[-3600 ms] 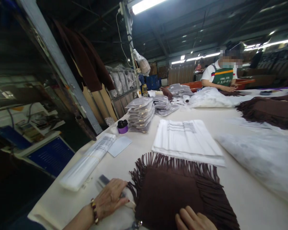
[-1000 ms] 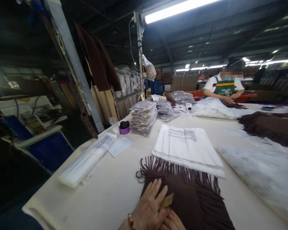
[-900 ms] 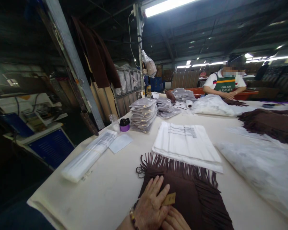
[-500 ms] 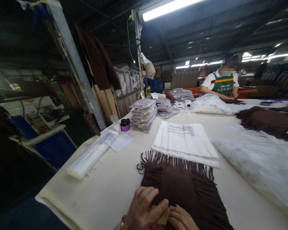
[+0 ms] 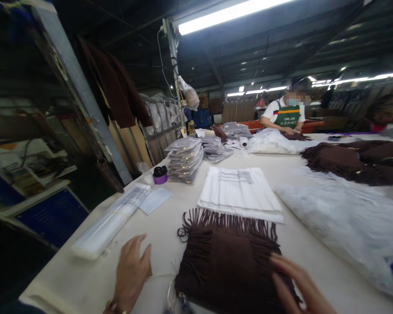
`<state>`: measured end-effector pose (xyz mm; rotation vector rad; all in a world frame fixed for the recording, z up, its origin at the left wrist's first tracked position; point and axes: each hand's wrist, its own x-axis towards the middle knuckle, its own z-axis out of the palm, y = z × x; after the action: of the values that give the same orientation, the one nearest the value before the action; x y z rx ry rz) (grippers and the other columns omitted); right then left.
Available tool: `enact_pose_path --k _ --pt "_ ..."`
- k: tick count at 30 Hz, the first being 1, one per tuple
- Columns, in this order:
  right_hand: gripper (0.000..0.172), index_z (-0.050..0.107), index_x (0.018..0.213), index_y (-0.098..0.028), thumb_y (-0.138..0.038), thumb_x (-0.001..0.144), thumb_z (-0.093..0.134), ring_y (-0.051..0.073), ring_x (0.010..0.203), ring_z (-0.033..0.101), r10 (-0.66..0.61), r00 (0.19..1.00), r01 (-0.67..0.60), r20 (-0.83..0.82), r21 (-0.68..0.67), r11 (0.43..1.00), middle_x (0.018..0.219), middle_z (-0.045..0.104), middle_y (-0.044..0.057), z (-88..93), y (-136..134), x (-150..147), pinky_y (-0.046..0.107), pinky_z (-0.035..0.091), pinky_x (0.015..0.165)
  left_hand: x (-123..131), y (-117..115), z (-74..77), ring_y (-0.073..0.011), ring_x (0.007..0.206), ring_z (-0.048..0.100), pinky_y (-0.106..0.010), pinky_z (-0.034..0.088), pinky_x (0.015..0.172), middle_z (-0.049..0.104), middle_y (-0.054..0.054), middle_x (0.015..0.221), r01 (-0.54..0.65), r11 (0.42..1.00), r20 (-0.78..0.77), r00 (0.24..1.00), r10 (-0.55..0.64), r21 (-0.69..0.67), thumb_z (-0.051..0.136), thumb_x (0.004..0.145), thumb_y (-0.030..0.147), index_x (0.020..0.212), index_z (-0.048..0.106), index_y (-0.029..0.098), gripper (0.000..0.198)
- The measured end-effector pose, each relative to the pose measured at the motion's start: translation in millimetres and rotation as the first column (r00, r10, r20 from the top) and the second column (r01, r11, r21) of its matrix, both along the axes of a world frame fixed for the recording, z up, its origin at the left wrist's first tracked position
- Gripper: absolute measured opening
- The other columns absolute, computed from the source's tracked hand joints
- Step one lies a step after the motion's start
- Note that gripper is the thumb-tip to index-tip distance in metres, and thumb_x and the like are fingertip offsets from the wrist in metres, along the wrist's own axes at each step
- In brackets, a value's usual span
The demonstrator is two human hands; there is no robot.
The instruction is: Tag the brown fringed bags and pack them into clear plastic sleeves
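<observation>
A folded dark brown fringed scarf [image 5: 232, 261] lies on the table in front of me, its fringe pointing away. My left hand [image 5: 131, 270] is over the table left of the scarf, thumb and fingers apart. A thin pale string [image 5: 163, 274] stretches between that hand and the scarf's left edge; whether the hand touches it I cannot tell. Near the scarf's lower left corner hangs a loop of cord [image 5: 170, 296]. My right hand [image 5: 294, 283], slightly blurred, is at the scarf's right edge with its fingers stretched out.
Beyond the scarf lies a stack of white printed bags [image 5: 242, 192]. To the left are a rolled bag bundle [image 5: 114, 222], a pale card [image 5: 155, 200] and a purple tape roll [image 5: 160, 176]. Bagged items [image 5: 185, 161] are piled behind. Plastic [image 5: 340, 222] covers the right; a co-worker [image 5: 286, 115] stands opposite.
My hands have moved apart from a tan tag at the scarf's near edge, left hand leftward and right hand rightward. The tag no longer shows. The view has shifted slightly right.
</observation>
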<state>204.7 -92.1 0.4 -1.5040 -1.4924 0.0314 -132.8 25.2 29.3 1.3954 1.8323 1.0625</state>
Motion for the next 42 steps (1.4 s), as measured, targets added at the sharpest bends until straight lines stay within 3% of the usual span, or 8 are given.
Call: enact_pose_path --k 2,5,12,16,29,32,36,42 --pt "0.036 0.059 0.103 -0.019 -0.041 0.074 0.057 0.025 0.091 0.065 -0.319 0.901 0.223 -0.293 -0.319 0.921 0.106 0.065 0.011 10.3 2.9 30.6 0.034 0.055 0.076 23.0 16.7 3.3 -0.0347 0.114 0.046 -0.045 0.032 0.102 0.056 -0.018 0.111 0.199 0.959 0.230 0.961 -0.152 -0.199 0.061 0.055 0.052 0.084 0.056 0.016 0.047" --pt "0.038 0.059 0.090 -0.014 -0.041 0.064 0.065 0.027 0.085 0.066 -0.473 0.610 0.049 -0.635 -0.566 0.823 0.092 0.068 0.014 9.7 16.4 62.1 0.035 0.052 0.079 53.4 42.6 0.3 -0.0295 0.084 0.062 -0.042 0.048 0.081 0.065 -0.014 0.083 0.368 0.852 0.409 0.889 -0.204 -0.373 0.064 0.051 0.062 0.073 0.056 0.016 0.052" --pt "0.026 0.066 0.087 -0.009 -0.033 0.077 0.063 0.019 0.082 0.067 -0.383 0.045 -0.686 -0.923 -0.307 0.660 0.086 0.071 0.012 3.4 61.2 70.3 0.027 0.050 0.078 68.7 88.1 -15.3 -0.0234 0.089 0.064 -0.032 0.048 0.084 0.070 -0.013 0.091 0.749 0.429 0.818 0.573 -0.037 -0.505 0.072 0.066 0.045 0.090 0.065 0.008 0.044" --pt "0.025 0.068 0.088 -0.008 -0.030 0.080 0.060 0.020 0.099 0.062 -0.453 -0.233 -0.797 -0.861 -0.098 0.596 0.090 0.071 0.013 2.4 84.4 69.4 0.030 0.039 0.097 82.2 105.1 -27.8 -0.0274 0.104 0.059 -0.035 0.040 0.096 0.070 -0.011 0.092 0.868 0.338 0.930 0.359 0.077 -0.363 0.066 0.073 0.041 0.086 0.067 0.010 0.033" --pt "0.041 0.068 0.093 -0.012 -0.045 0.079 0.049 0.020 0.102 0.061 -0.382 -0.066 -0.917 -0.922 -0.095 0.388 0.092 0.070 0.010 0.3 109.6 71.0 0.035 0.031 0.103 126.7 154.0 -25.9 -0.0282 0.102 0.059 -0.040 0.039 0.097 0.067 -0.009 0.101 0.968 -0.018 0.966 0.248 -0.077 -0.250 0.068 0.065 0.039 0.107 0.061 0.015 0.048" --pt "0.038 0.067 0.096 -0.012 -0.042 0.077 0.053 0.021 0.103 0.060 -0.333 -0.081 -0.902 -0.940 -0.073 0.425 0.094 0.069 0.010 -0.7 118.9 69.7 0.036 0.032 0.102 139.2 164.1 -33.6 -0.0304 0.097 0.061 -0.043 0.044 0.091 0.066 -0.011 0.103 0.963 -0.124 0.969 0.227 -0.093 -0.237 0.071 0.060 0.039 0.111 0.058 0.013 0.059" --pt "0.039 0.065 0.100 -0.012 -0.038 0.071 0.061 0.022 0.100 0.061 -0.301 -0.047 -0.872 -0.952 -0.108 0.478 0.093 0.069 0.011 -1.2 132.2 65.7 0.036 0.038 0.096 161.6 169.4 -38.8 -0.0335 0.093 0.062 -0.043 0.050 0.081 0.067 -0.014 0.100 0.962 -0.164 0.971 0.196 -0.134 -0.217 0.075 0.052 0.035 0.113 0.057 0.011 0.068" --pt "0.042 0.064 0.103 -0.013 -0.031 0.065 0.064 0.022 0.091 0.064 -0.156 -0.067 -0.932 -0.986 0.006 0.363 0.088 0.070 0.007 14.3 150.7 64.1 0.032 0.044 0.089 181.9 170.3 -28.4 -0.0303 0.086 0.065 -0.036 0.053 0.073 0.069 -0.012 0.094 0.954 -0.204 0.968 0.190 -0.163 -0.222 0.076 0.051 0.019 0.108 0.059 0.010 0.060"
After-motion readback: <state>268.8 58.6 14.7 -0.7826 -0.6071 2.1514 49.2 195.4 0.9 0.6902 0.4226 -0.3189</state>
